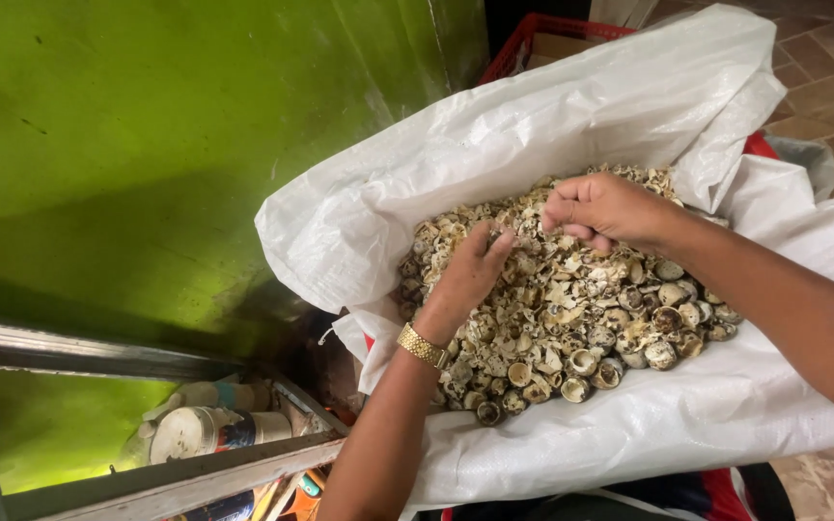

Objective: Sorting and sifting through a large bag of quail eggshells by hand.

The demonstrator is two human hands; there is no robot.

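A bright green wall (pixel 147 145) is filling the nine o'clock side of my view, with a tiled floor (pixel 822 87) showing at two o'clock and a red crate (pixel 533 34) peeking out at twelve. In front of me a white woven sack (pixel 552 106) is lying open, its mouth folded back around a heap of broken, speckled shells (pixel 581 318).

My left hand (pixel 465 275), with a gold watch (pixel 423 345) on the wrist, is pressing into the heap at its ten o'clock edge, fingers held together and half buried. My right hand (pixel 602 207) is hovering at the twelve o'clock end, fingers curled inward, seemingly pinching a few bits, though I cannot tell for sure.

I judge I am sorting or scooping through the shells. The next move, I think, is calling for a gentle closing grip, since these pieces look brittle and loose.

At seven o'clock, tins (pixel 200 431) are sitting on a shelf.
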